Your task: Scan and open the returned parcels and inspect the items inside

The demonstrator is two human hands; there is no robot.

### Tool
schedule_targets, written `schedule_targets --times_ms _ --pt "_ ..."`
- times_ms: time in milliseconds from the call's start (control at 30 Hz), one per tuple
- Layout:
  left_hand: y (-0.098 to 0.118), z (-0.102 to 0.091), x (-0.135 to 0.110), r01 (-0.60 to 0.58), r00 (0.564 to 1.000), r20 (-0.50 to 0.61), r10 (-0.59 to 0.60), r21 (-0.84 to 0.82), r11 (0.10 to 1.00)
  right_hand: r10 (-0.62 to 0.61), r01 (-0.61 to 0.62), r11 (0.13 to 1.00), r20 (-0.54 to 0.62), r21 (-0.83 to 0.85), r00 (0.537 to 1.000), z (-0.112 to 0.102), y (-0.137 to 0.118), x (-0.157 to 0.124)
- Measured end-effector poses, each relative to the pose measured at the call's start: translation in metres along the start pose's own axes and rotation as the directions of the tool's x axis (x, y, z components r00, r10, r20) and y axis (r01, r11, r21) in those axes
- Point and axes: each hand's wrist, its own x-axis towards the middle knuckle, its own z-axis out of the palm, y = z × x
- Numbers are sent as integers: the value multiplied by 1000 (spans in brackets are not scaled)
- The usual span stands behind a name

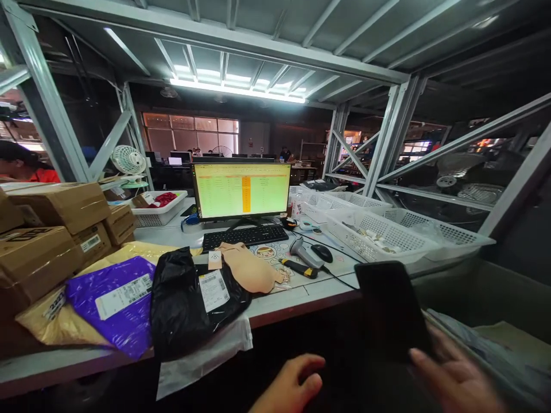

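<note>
A dark smartphone (390,310) with a black screen is held upright by my right hand (456,367), its thumb along the lower edge; the hand is smeared by motion. Left of it, below the desk edge, my left hand (290,384) has thumb and forefinger apart, with nothing between them. On the desk before me lie a black plastic parcel (176,304) with a white label, a beige moulded item (249,267) with a small tag, and a clear plastic bag (206,361) hanging over the edge. A yellow-and-black box cutter (299,268) rests beside a barcode scanner (305,252).
A monitor (241,192) and keyboard (245,236) stand at the back, with a mouse (321,252) nearby. White baskets (374,232) line the right. Cardboard boxes (60,206) and a purple parcel (114,298) crowd the left. Metal rack posts frame the desk; a person sits at far left.
</note>
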Motion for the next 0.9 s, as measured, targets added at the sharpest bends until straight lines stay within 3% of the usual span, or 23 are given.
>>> schedule_targets --times_ms 33,67,100,133,200,267,333,400,467,533,567,700,833,900 --pt "19 1 -10 -96 995 -48 91 -126 987 93 -110 990 188 84 978 21 -2 -13" --pt "35 2 -19 -188 977 -141 160 -219 957 142 -215 967 411 136 900 45 -2 -28" --pt "48 2 -27 -256 952 -237 192 -280 925 134 -267 953 595 140 792 68 -1 -43" --pt "56 2 -35 -296 921 -342 185 -310 904 70 -271 946 699 180 711 91 1 -57" --pt "56 0 -50 -257 838 -544 44 -324 911 -106 -221 935 814 276 572 127 4 -79" --pt "42 -1 -65 -138 703 -699 -130 -313 940 -230 -196 918 866 344 443 151 4 -90" --pt "24 -1 -78 -49 568 -791 -227 -307 950 -283 -222 907 908 358 309 166 2 -93" --pt "14 0 -86 -36 477 -842 -253 -306 951 -307 -237 906 930 351 203 175 1 -91" --pt "19 5 -90 -55 376 -885 -275 -318 946 -311 -199 918 935 342 171 180 2 -89" --pt "39 10 -90 -79 290 -919 -266 -300 950 -303 -141 933 934 331 187 182 6 -87" --pt "50 11 -89 -89 289 -928 -236 -271 958 -297 -117 939 933 325 202 182 8 -86" --pt "82 7 -85 -181 411 -910 -52 -137 974 -256 -79 956 935 282 246 183 17 -84" --pt "81 7 -90 -209 493 -870 15 -101 973 -216 -109 962 941 251 260 177 21 -86" --pt "77 10 -93 -189 523 -852 3 -113 975 -198 -158 958 950 240 243 170 20 -88"
